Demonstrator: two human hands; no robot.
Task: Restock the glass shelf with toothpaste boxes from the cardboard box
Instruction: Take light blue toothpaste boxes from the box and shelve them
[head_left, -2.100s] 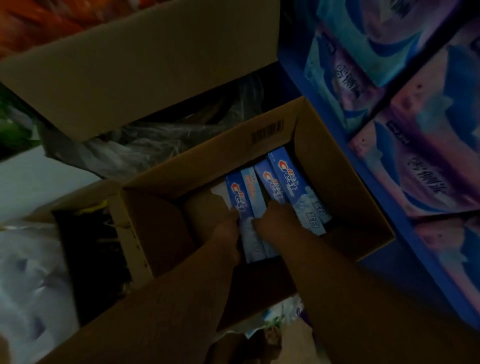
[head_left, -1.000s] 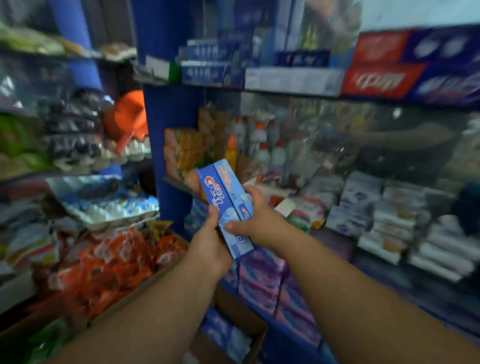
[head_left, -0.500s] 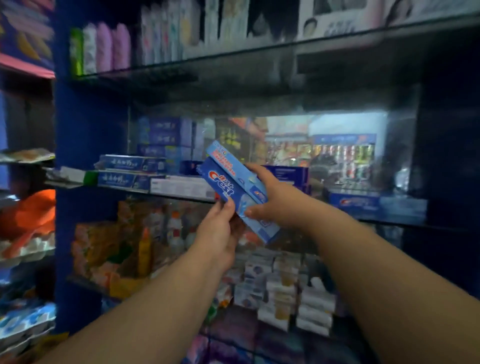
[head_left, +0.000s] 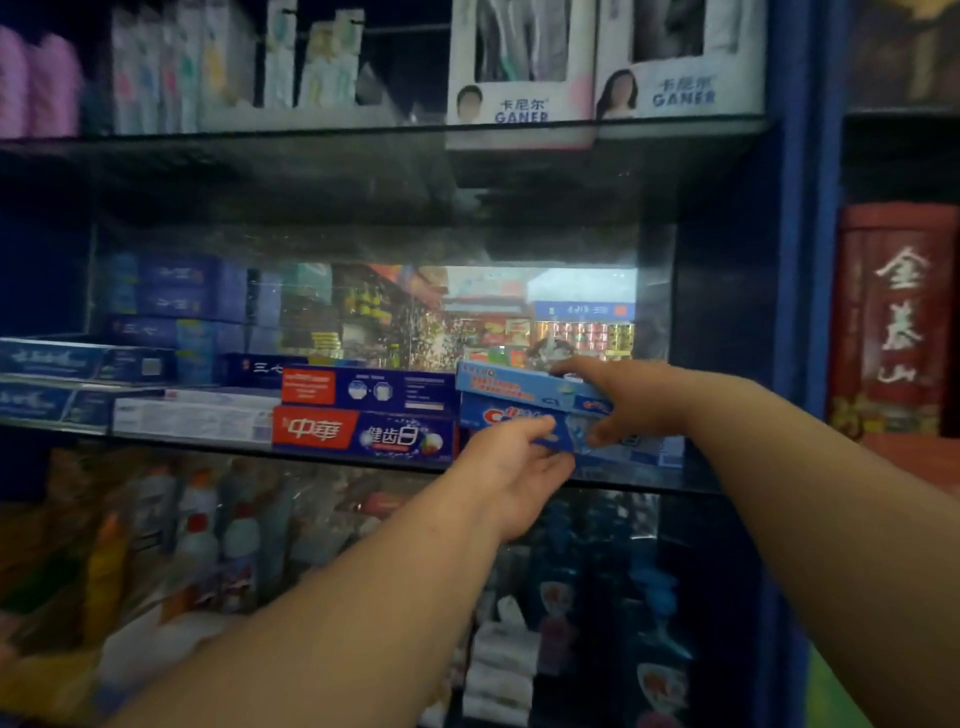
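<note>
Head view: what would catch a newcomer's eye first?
Two blue toothpaste boxes, stacked, gripped by the left hand and right hand over the right end of the glass shelf. Just left of them sit red-and-blue boxes; white GANER boxes stand on the shelf above.

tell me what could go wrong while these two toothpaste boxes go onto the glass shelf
1. The right hand and left hand hold the stacked toothpaste boxes near their right end only; the loose top one could slide off.
2. Their left end sits close to the red-and-blue box stack, which a push might knock askew.
3. They are near the front edge of the glass shelf; set down there, they might tip onto the bottles below.
</note>
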